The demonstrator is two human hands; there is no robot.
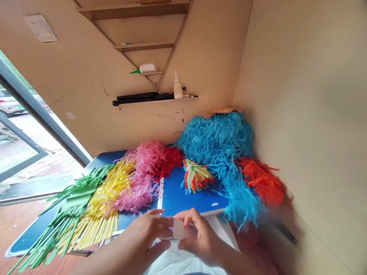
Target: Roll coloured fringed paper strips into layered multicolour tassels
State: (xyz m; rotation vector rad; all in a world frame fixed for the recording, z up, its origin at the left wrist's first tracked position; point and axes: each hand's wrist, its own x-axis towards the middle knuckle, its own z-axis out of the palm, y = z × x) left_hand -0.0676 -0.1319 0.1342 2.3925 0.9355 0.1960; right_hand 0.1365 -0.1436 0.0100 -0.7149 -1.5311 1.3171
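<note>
My left hand [147, 233] and my right hand [200, 236] meet low in the middle of the view, both pinching a small white piece of paper or tape [177, 229] between fingers and thumbs. They hover over white sheets [183, 259] at the near edge of a blue board [186, 196]. Just beyond the hands lies a small multicoloured tassel bundle [196, 176] tied at its top.
Piles of shredded paper fringe cover the blue table [34, 229]: green [65, 210], yellow [106, 202], pink [143, 172], red [170, 158], a big blue heap [220, 145] and orange [263, 179]. A glue bottle [177, 88] stands on a wall shelf. The wall is close on the right.
</note>
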